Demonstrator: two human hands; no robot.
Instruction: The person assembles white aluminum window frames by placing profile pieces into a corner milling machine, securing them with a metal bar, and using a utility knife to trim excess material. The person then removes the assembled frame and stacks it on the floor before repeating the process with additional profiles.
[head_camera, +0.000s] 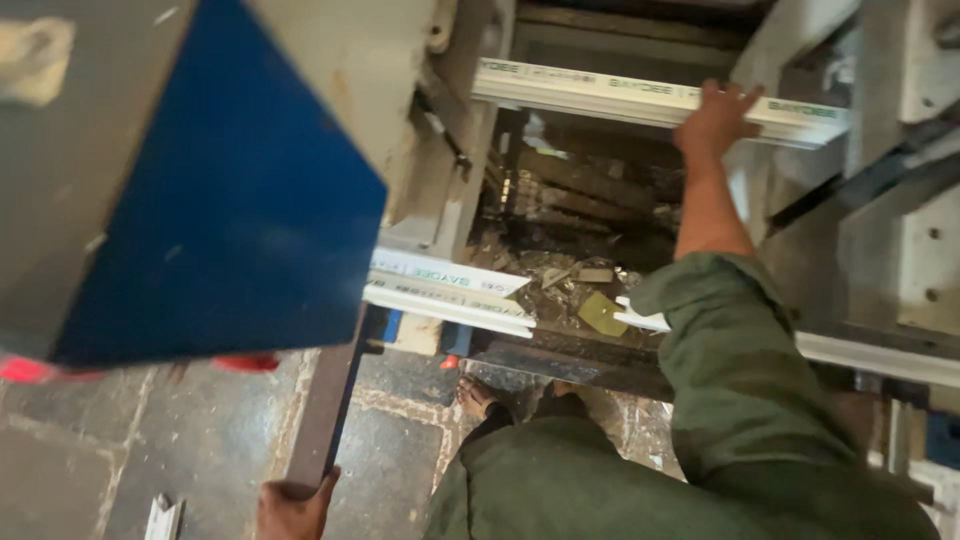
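My right hand (716, 118) reaches forward in a green sleeve and rests, fingers spread, on a long white plastic profile (610, 96) that lies across the far side of a grey machine frame. My left hand (293, 505) is low at the bottom edge and grips the lower end of a dark metal bar (330, 400) that slants up towards the machine. A second white profile (450, 292) lies across the near side of the machine.
A big blue and grey machine housing (200, 180) fills the upper left. Between the two profiles is an open pit with scraps and debris (570, 270). Grey metal brackets (900, 220) stand at the right. My sandalled foot (478, 397) stands on the stone floor (100, 450).
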